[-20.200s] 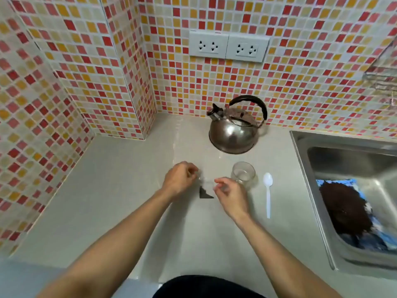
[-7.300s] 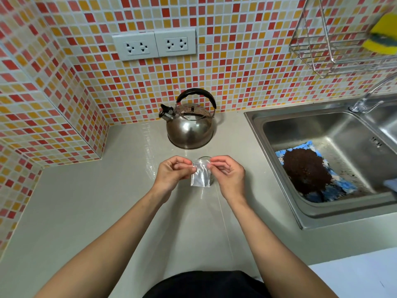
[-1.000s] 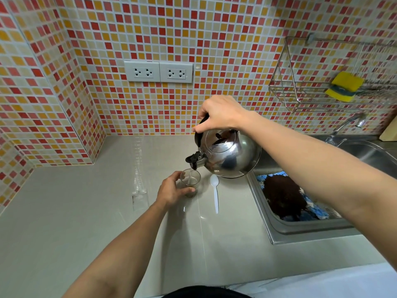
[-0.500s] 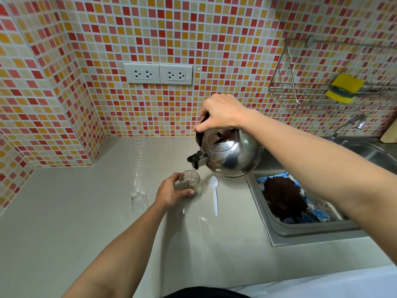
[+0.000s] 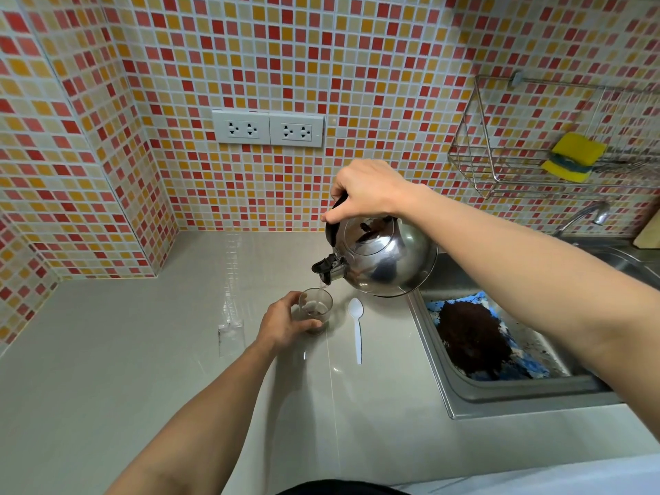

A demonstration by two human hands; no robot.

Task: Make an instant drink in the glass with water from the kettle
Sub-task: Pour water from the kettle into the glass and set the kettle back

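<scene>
A small clear glass [image 5: 316, 309] stands on the grey counter [image 5: 143, 369] with dark powder and liquid at its bottom. My left hand [image 5: 284, 323] wraps around its left side. My right hand [image 5: 364, 191] grips the black handle of a steel kettle [image 5: 385, 259], which is tilted with its spout down to the left, just above the glass. A thin stream of water runs from the spout into the glass.
A white plastic spoon [image 5: 356, 326] lies right of the glass. An opened clear sachet [image 5: 231, 334] lies to its left. The steel sink [image 5: 500, 351] at right holds a dark scrubber on a blue cloth. A wire rack [image 5: 535, 144] with a yellow sponge hangs above.
The kettle has tipped a little further and water now flows from its spout into the glass. My left hand still holds the glass in the same spot.
</scene>
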